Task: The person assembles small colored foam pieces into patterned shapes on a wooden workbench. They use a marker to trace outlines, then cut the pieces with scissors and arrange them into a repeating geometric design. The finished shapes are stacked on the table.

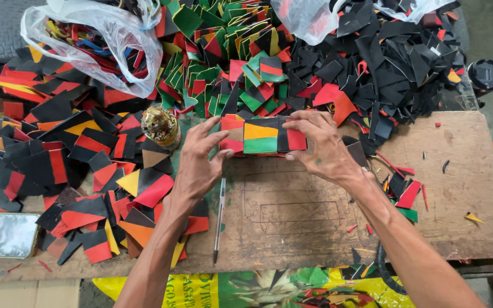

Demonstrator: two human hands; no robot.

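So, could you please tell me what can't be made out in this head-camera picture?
- Patchwork piece: its ends are covered by the left hand and right hand.
- Contents of the plastic bag: blurred by the film.
- Yellow sack: cut off by the bottom edge.
- Shiny tray: cut off by the left edge.
- Black round object: too small to identify.

A small craft workshop: heaps of cut red, green, yellow and black scraps (87,148) are crowding a scarred, ink-marked wooden workboard (292,211), while plastic bags (95,34) (stuffed with more offcuts) are sitting at the back.
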